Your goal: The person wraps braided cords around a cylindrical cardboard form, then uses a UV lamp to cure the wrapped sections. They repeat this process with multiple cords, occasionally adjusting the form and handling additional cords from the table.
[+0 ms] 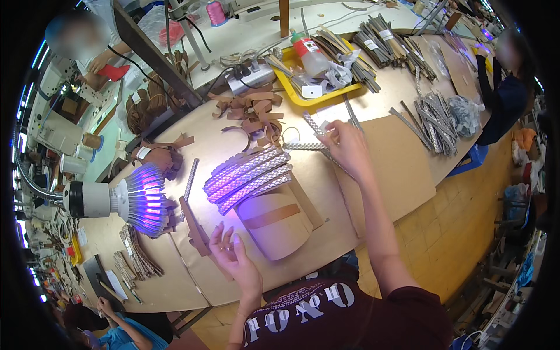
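Observation:
My right hand [345,149] is closed in a pinch on a silver braided strap [312,123], whose end sticks out beyond the fingers. Another braided length [304,147] runs sideways just beneath that hand. My left hand [236,255] is empty, palm up with the fingers apart, near the front edge of the table. Between the hands lies a curved tan card form [279,233] with a brown strip [271,216] across it. A row of silver braided straps [251,178] lies side by side against its far end, under purplish light.
A finned lamp [143,200] hangs left of the straps. Brown leather strips [252,114] are heaped behind them. A yellow tray [318,100] holds a bottle [311,56]. Cardboard [391,169] and bundled braids [434,125] lie right. Co-workers sit around the table.

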The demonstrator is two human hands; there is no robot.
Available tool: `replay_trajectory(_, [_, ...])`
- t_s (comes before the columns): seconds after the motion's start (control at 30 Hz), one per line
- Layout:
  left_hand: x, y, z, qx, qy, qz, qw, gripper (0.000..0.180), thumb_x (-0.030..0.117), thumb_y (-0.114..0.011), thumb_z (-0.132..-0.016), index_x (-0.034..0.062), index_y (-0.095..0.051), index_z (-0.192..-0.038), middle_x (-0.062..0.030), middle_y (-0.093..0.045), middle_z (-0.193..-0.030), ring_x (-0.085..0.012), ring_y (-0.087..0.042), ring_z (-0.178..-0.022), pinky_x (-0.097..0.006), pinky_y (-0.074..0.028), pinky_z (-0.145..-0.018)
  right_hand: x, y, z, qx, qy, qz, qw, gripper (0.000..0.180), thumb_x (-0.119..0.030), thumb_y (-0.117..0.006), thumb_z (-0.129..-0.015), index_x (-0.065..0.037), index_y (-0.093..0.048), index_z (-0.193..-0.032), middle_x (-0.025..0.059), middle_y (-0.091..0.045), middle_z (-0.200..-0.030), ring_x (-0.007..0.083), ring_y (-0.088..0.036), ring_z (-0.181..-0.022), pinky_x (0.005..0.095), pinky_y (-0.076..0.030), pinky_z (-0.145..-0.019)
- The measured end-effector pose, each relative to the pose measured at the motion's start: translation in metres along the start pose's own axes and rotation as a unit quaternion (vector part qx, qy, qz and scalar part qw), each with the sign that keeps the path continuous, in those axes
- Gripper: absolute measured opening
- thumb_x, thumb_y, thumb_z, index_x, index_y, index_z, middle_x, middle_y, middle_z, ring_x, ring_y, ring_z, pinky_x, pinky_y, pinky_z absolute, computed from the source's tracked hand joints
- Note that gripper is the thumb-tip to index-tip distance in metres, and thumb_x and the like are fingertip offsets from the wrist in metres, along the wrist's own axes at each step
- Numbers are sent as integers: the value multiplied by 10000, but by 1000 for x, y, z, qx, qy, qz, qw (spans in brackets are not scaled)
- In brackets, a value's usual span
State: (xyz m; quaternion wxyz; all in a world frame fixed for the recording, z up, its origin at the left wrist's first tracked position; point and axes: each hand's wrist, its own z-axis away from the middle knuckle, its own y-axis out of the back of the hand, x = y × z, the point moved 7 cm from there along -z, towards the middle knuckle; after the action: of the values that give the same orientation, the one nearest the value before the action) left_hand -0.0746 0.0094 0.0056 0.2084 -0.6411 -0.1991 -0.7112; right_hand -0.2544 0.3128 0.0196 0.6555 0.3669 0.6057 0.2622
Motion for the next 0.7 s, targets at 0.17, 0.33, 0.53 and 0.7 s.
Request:
replay_trajectory(0.17, [24,16,-1,43,-108,-57,992,390,-10,-477,-923,15,-401,-1304,-153,-345,-1445,-256,-419,-1254,-382,-329,-1058,6,-33,-41,-34,-7,132,991,388,-272,-753,-791,14,-658,-1035,189,-689,-907,336,-669,-877,437,-513,-758])
replay_trajectory(0.33, [42,21,-5,40,-179,-79,980,321,-12,-483,-908,35,-434,-1221,-182,-326,-1446,-276,-410,-1266,-403,-292,-1089,-4,-38,-35,-38,23,74,996,309,-202,-745,-788,14,-655,-991,175,-672,-876,295,-663,-802,396,-518,-742])
replay_trajectory(0.53, [59,15,-1,-11,-293,-93,952,327,-25,-534,-866,48,-446,-1173,-214,-365,-1389,-290,-480,-1200,-430,-363,-1029,-7,40,4,135,51,-231,962,121,-70,-664,-872,-8,-589,-945,79,-647,-831,169,-647,-757,310,-538,-662])
replay_trajectory(0.7, [63,1,2,-89,-293,-8,952,378,-72,-535,-853,37,-424,-1198,-216,-490,-1257,-263,-593,-1028,-389,-450,-922,11,108,64,336,20,-469,817,159,-29,-595,-916,-50,-503,-1043,69,-600,-789,157,-630,-714,300,-547,-654])
